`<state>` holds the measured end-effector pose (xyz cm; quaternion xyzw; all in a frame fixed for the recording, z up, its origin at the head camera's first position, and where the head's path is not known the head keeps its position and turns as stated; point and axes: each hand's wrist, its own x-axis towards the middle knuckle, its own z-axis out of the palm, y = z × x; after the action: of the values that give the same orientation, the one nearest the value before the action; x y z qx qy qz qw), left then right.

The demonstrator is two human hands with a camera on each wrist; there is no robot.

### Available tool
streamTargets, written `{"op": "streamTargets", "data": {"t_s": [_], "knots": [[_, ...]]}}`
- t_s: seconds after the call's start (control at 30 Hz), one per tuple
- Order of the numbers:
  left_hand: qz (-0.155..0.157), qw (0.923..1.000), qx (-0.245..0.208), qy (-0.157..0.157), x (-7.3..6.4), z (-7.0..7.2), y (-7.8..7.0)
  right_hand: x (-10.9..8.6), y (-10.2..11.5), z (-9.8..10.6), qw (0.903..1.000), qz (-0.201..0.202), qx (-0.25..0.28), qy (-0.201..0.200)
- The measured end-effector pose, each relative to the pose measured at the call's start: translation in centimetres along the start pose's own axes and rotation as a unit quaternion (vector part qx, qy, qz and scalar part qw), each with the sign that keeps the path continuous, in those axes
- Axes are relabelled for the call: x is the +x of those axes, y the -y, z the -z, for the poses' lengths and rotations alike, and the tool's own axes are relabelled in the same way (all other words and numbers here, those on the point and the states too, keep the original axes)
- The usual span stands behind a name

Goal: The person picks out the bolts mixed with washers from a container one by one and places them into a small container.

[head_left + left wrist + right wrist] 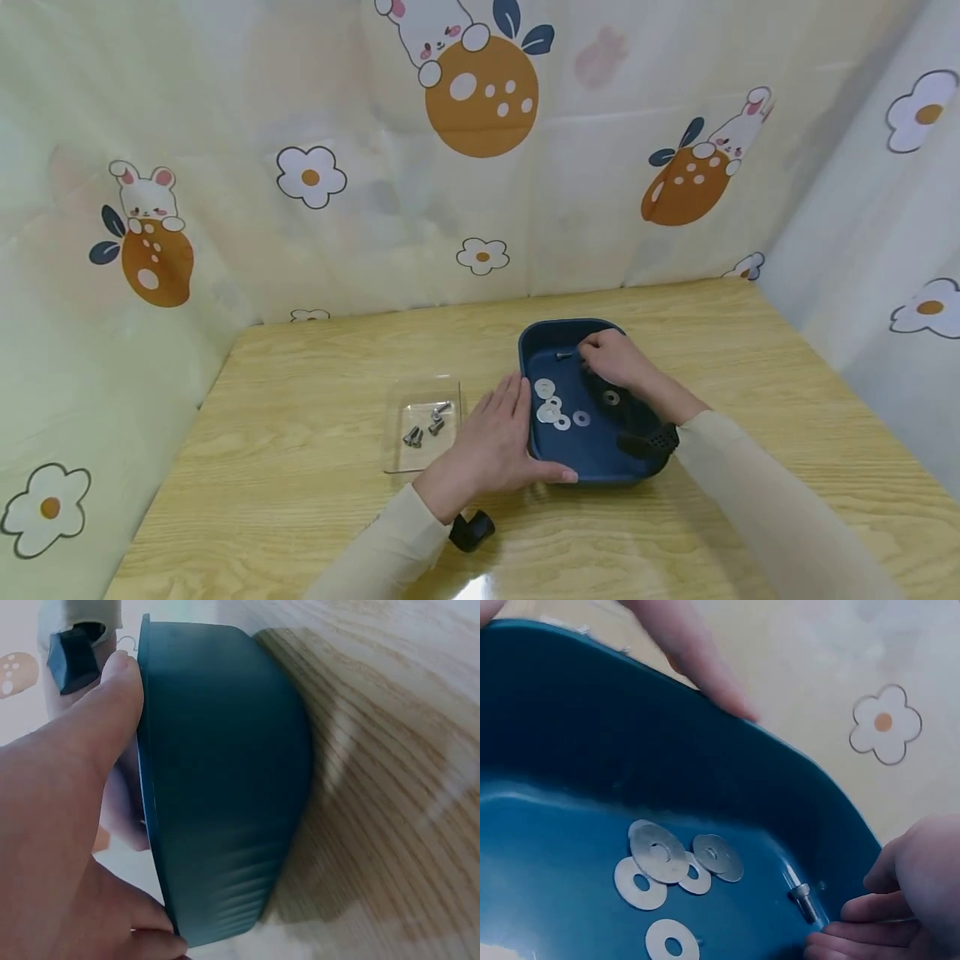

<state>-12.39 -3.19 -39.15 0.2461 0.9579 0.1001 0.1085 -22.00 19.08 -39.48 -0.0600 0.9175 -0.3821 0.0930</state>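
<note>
A deep blue plastic tray (577, 458) stands on the wooden table. My left hand (498, 442) lies against its left side with long, straight fingers, its thumb along the front rim. The left wrist view shows the tray's outer wall (217, 765) beside that hand. Inside the tray, toward the far right, my right hand (618, 358) reaches down with loosely bent fingers. Its fingertips are close beside a small socket-head bolt (802, 896), which lies on the tray floor. Several flat metal washers (660, 851) lie left of the bolt, some overlapping. Another washer (611, 397) lies beneath the right forearm.
Left of the blue tray is a shallow clear tray (393, 417) with several bolts (417, 437) in it. Black wrist cameras (471, 532) are worn on both wrists. A patterned curtain (390, 233) rises behind the table's far edge.
</note>
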Motion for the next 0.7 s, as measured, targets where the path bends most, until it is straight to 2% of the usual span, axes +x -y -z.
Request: {"op": "streamTargets", "data": {"t_s": [0.13, 0.27, 0.47, 0.7], "knots": [[-0.005, 0.9997, 0.025, 0.003, 0.0, 0.3, -0.1, 0.7, -0.1, 0.1, 0.9954, -0.039, 0.084, 0.024], [-0.001, 0.9995, 0.029, 0.010, -0.1, 0.4, -0.1, 1.4, 0.0, 0.2, 0.9869, -0.070, 0.141, 0.036], [-0.004, 0.9993, 0.036, 0.005, -0.1, 0.6, -0.1, 2.1, 0.1, 0.2, 0.9686, -0.107, 0.221, 0.039], [-0.004, 0.9991, 0.041, 0.008, -0.1, 0.6, -0.1, 2.7, 0.3, -0.7, 0.9463, -0.123, 0.294, 0.054]]}}
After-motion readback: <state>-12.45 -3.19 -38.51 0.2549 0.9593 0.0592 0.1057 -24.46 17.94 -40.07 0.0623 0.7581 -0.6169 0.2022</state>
